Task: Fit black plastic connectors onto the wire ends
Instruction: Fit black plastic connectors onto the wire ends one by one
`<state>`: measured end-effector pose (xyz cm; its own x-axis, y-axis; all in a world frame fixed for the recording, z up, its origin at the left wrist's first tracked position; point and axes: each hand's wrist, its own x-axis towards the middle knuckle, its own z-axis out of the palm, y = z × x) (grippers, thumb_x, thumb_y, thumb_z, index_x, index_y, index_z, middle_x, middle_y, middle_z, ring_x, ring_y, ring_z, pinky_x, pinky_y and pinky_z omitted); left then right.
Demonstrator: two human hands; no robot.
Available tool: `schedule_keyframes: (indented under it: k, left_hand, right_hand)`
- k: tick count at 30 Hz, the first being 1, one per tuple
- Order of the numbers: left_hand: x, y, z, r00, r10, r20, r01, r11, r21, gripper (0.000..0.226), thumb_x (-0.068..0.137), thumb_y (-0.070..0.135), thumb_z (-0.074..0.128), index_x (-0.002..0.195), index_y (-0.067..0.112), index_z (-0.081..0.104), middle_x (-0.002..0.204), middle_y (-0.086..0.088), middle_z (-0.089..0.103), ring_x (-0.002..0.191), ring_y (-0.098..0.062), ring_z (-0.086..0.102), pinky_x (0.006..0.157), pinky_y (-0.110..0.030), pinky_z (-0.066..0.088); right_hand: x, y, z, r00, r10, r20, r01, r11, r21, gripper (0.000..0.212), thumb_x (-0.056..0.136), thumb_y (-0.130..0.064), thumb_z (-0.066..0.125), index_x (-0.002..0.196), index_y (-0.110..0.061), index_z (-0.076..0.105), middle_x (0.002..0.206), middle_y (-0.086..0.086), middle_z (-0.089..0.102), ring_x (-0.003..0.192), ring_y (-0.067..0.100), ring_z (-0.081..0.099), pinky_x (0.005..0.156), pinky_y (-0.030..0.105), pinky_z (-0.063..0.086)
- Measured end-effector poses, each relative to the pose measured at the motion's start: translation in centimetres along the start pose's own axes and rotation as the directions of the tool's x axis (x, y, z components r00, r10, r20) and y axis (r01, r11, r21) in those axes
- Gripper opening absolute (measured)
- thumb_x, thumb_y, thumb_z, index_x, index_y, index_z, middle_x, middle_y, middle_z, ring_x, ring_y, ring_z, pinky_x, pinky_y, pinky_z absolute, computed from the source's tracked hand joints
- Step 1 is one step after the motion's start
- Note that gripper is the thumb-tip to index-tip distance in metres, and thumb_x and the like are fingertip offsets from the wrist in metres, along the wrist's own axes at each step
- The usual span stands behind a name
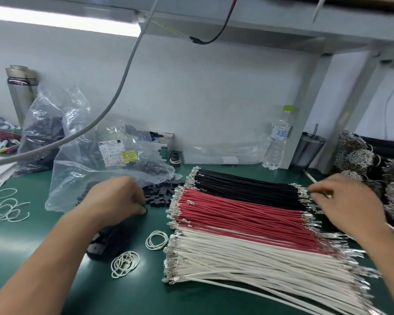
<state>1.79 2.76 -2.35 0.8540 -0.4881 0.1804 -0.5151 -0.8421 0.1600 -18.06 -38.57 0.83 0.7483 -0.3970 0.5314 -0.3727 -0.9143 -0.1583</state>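
My left hand [121, 196] pinched a black connector [145, 210] near the pile; my right hand [341, 201] pinched black wire [248, 186] ends at far right.

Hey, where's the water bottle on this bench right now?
In the head view, the water bottle stands upright at the back right of the green mat, against the white wall, just left of the dark tumbler and beyond the black wires.

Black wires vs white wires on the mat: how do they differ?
The black wires lie farthest from the person; the white wires lie nearest, with the red wires between. The right hand reaches at the black wires' right ends; no hand is on the white wires. Both are flat side-by-side rows with metal terminals at each end.
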Motion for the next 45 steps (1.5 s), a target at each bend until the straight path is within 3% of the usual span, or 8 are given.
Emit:
schedule_keyframes:
  k: [4, 9, 19, 24, 29, 34, 40, 45]
  left_hand:
    - [-0.2, 0.0, 0.2, 0.999, 0.054, 0.004, -0.054, 0.998, -0.010, 0.012, 0.080, 0.052, 0.081, 0.090, 0.046, 0.079, 0.093, 0.023, 0.062, 0.083, 0.001, 0.060, 0.075, -0.030, 0.057]
    - [-0.1, -0.1, 0.4, 0.998, 0.062, 0.021, -0.062, 0.998, 0.000, 0.011, 0.085, 0.046, 0.077, 0.095, 0.044, 0.079, 0.098, 0.024, 0.065, 0.087, -0.001, 0.062, 0.077, -0.028, 0.057]
    - [-0.2, 2.9, 1.4, 0.961, 0.094, -0.262, -0.155, 0.962, -0.224, 0.017, 0.098, 0.036, 0.066, 0.109, 0.035, 0.077, 0.100, 0.020, 0.070, 0.081, -0.004, 0.066, 0.075, -0.034, 0.060]
    - [-0.5, 4.0, 1.2, 0.918, 0.069, -0.392, -0.260, 0.849, -0.461, 0.024, 0.097, 0.017, 0.069, 0.117, 0.028, 0.075, 0.103, 0.024, 0.060, 0.087, 0.001, 0.062, 0.079, -0.026, 0.053]
    - [-0.6, 4.7, 1.6, 0.923, 0.033, -0.382, -0.228, 0.849, -0.476, 0.023, 0.089, 0.022, 0.078, 0.111, 0.029, 0.078, 0.097, 0.025, 0.065, 0.082, 0.006, 0.062, 0.077, -0.017, 0.050]
    - [-0.6, 4.9, 1.8, 0.927, -0.022, -0.374, -0.218, 0.779, -0.587, 0.021, 0.087, 0.017, 0.080, 0.092, 0.036, 0.074, 0.084, 0.020, 0.070, 0.080, 0.006, 0.064, 0.067, -0.003, 0.043]
    - [-1.1, 5.8, 1.7, 0.957, -0.020, -0.289, -0.211, 0.634, -0.744, 0.024, 0.091, 0.014, 0.077, 0.089, 0.038, 0.073, 0.081, 0.011, 0.075, 0.071, -0.015, 0.070, 0.065, -0.030, 0.059]
    - [-1.7, 6.8, 1.2, 0.983, -0.003, -0.185, -0.171, 0.363, -0.916, 0.019, 0.082, 0.015, 0.084, 0.091, 0.031, 0.080, 0.075, -0.004, 0.076, 0.061, -0.010, 0.065, 0.051, -0.019, 0.051]
  right_hand:
    - [2.9, -10.4, 4.9, 0.956, -0.232, 0.177, 0.190, 0.955, 0.226, 0.014, 0.092, -0.030, 0.069, 0.100, -0.038, 0.077, 0.088, -0.025, 0.057, 0.091, 0.003, 0.057, 0.071, 0.024, 0.039]
    - [4.6, -15.9, 10.0, 0.918, -0.231, 0.323, 0.150, 0.955, 0.257, 0.018, 0.093, -0.031, 0.070, 0.109, -0.032, 0.076, 0.115, -0.013, 0.072, 0.109, 0.011, 0.064, 0.084, 0.028, 0.046]
    - [5.5, -14.8, 9.3, 0.929, -0.327, 0.175, 0.302, 0.940, 0.156, 0.019, 0.100, -0.027, 0.059, 0.112, -0.029, 0.074, 0.112, -0.010, 0.074, 0.104, 0.013, 0.067, 0.079, 0.027, 0.043]
    - [7.6, -14.8, 6.2, 0.956, -0.292, 0.012, 0.273, 0.907, 0.321, 0.024, 0.100, -0.022, 0.058, 0.115, -0.031, 0.073, 0.100, -0.009, 0.067, 0.089, 0.014, 0.059, 0.074, 0.031, 0.042]
    - [9.3, -14.7, 0.1, 0.997, 0.010, -0.080, 0.064, 0.497, 0.865, 0.031, 0.092, -0.002, 0.067, 0.097, -0.032, 0.075, 0.085, -0.008, 0.073, 0.075, 0.010, 0.067, 0.083, 0.031, 0.060]
    - [10.5, -13.9, -5.7, 0.989, 0.070, -0.132, 0.104, 0.310, 0.945, 0.024, 0.083, 0.001, 0.076, 0.095, -0.020, 0.077, 0.076, -0.009, 0.076, 0.071, 0.004, 0.067, 0.077, 0.022, 0.059]
    - [6.5, -15.0, -6.3, 0.942, -0.256, -0.218, 0.335, 0.657, 0.676, 0.022, 0.081, -0.010, 0.081, 0.093, -0.028, 0.079, 0.086, -0.006, 0.068, 0.073, 0.003, 0.059, 0.072, 0.016, 0.047]
    - [-1.4, -16.0, 0.7, 0.924, -0.355, -0.145, 0.370, 0.728, 0.577, 0.011, 0.085, -0.022, 0.079, 0.092, -0.030, 0.079, 0.081, -0.012, 0.059, 0.076, 0.007, 0.057, 0.069, 0.031, 0.050]
